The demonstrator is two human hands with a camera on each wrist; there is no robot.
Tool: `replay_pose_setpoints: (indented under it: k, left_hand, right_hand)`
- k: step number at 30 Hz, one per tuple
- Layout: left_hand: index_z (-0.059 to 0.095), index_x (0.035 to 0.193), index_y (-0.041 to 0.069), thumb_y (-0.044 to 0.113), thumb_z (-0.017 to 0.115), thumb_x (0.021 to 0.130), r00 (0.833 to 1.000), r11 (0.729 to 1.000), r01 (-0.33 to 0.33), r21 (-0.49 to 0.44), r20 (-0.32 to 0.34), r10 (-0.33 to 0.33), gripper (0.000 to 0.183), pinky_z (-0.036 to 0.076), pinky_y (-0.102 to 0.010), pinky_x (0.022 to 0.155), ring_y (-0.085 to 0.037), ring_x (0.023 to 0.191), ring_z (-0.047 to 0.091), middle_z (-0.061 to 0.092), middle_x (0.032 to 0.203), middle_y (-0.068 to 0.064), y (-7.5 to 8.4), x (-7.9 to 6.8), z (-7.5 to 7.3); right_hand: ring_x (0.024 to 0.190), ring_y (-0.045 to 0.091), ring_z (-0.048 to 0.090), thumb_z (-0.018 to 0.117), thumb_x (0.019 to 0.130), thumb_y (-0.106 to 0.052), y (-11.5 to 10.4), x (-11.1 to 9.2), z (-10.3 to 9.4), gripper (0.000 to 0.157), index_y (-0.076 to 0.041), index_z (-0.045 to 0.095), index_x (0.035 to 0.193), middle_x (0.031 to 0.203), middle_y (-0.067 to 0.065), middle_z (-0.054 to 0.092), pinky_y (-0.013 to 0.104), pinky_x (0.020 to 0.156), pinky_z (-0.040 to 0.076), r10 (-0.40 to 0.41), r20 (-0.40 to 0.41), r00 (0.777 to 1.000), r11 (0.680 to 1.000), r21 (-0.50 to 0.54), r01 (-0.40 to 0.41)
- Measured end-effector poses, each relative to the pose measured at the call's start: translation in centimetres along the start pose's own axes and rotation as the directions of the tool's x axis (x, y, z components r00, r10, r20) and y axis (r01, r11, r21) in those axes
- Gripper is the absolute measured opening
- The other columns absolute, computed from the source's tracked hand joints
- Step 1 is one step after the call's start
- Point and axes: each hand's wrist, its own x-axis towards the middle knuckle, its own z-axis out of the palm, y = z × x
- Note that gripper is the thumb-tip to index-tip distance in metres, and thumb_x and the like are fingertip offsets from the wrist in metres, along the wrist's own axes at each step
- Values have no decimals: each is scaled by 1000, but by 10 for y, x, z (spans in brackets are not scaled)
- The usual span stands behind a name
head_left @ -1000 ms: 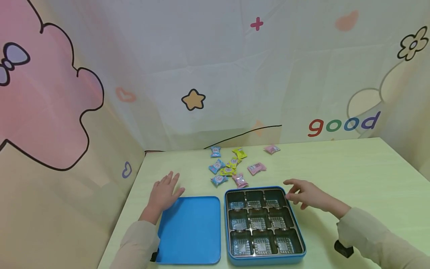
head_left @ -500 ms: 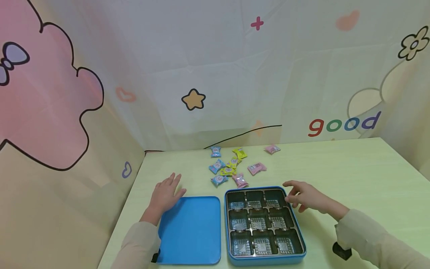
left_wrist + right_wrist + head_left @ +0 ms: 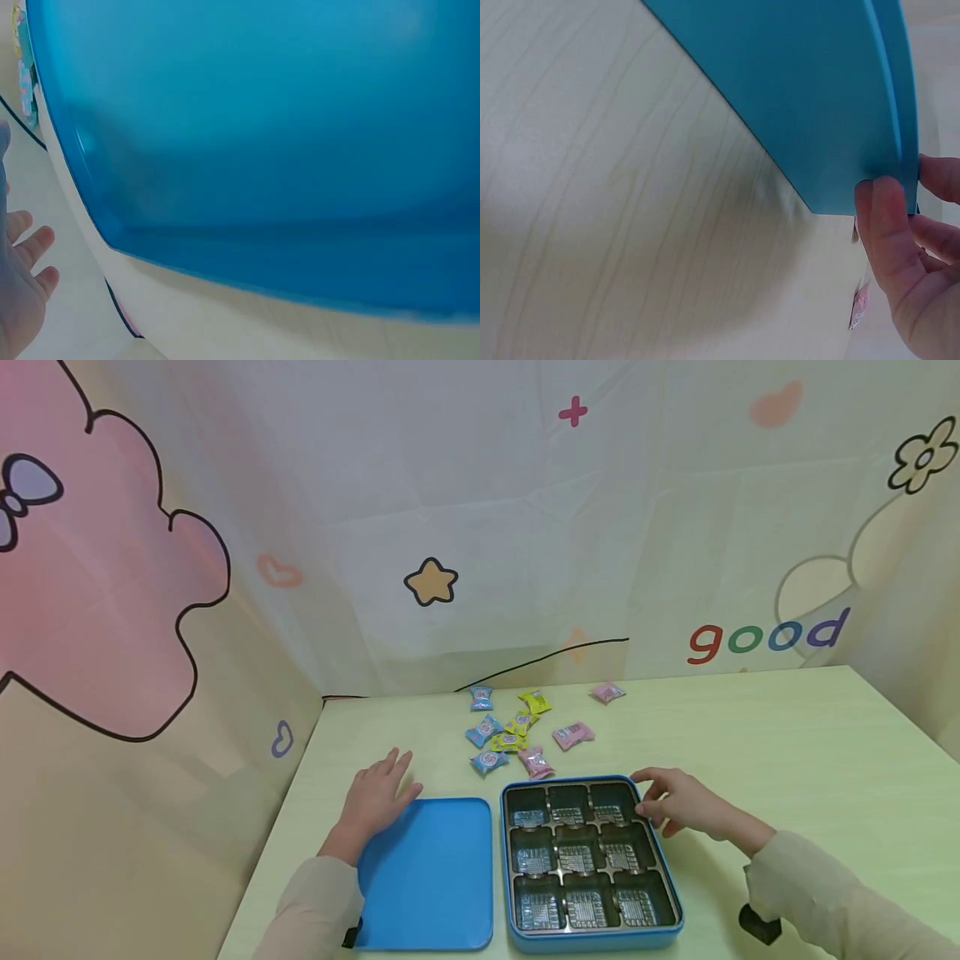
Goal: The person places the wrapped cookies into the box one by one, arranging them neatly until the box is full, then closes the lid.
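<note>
A blue tin box (image 3: 596,941) with a dark divided insert (image 3: 577,858) of several square compartments stands near the table's front. At its far right corner, my right hand (image 3: 684,802) grips the rim; in the right wrist view fingers (image 3: 889,214) lie on the outer wall, with another fingertip over the rim. Left of the box lies a flat blue lid (image 3: 431,881). My left hand (image 3: 375,802), fingers spread and holding nothing, is over the lid's far left corner. Behind the box are small wrapped candies: blue (image 3: 490,762), yellow (image 3: 509,742) and pink (image 3: 573,736).
The pale wood-grain table (image 3: 787,760) extends to the right of the box. A printed cloth backdrop (image 3: 510,527) rises behind the table and at its sides. One pink candy (image 3: 607,692) lies farther right, close to the back edge.
My left hand has shifted slightly right over the lid's corner. My right hand has moved slightly left, closer onto the box's corner. Box, lid and candies stay in place.
</note>
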Motion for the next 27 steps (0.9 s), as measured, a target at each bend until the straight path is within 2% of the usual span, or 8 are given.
replay_pose_setpoints:
  k: [5, 16, 20, 27]
  left_hand:
    - [35, 136, 10, 42, 46, 88, 1000, 1000, -9, -19, 5, 9, 59, 32, -51, 97, -34, 122, 39, 34, 139, -17, 5, 2, 1]
    - [37, 135, 11, 44, 47, 87, 1000, 998, -20, -61, 15, 21, 59, 34, -50, 97, -32, 123, 40, 38, 138, -13, 20, 7, 7]
    - [37, 135, 11, 43, 49, 87, 999, 997, -32, -74, 14, 33, 59, 35, -49, 96, -31, 122, 41, 40, 137, -13, 27, 9, 8]
    - [38, 134, 11, 41, 49, 87, 998, 996, -36, -77, 50, 40, 57, 35, -48, 98, -30, 122, 41, 42, 135, -12, 38, 14, 11]
  right_hand:
    - [67, 17, 56, 56, 84, -12, 1, 0, 1, 53, 5, 34, 129, 88, 12, 55, 33, 56, 52, 11, 0, 1000, 1000, 15, -11]
    - [75, 19, 57, 55, 85, -9, 7, 1, 5, 51, 4, 33, 129, 104, 21, 48, 37, 59, 54, 33, -12, 999, 991, 127, -31]
    - [76, 19, 56, 54, 85, -8, 7, 1, 7, 51, 4, 33, 129, 105, 22, 47, 37, 59, 54, 42, -28, 999, 991, 125, -38]
    - [77, 20, 56, 54, 85, -7, 6, 0, 9, 50, 4, 33, 129, 108, 25, 46, 37, 60, 54, 51, -43, 998, 993, 108, -46]
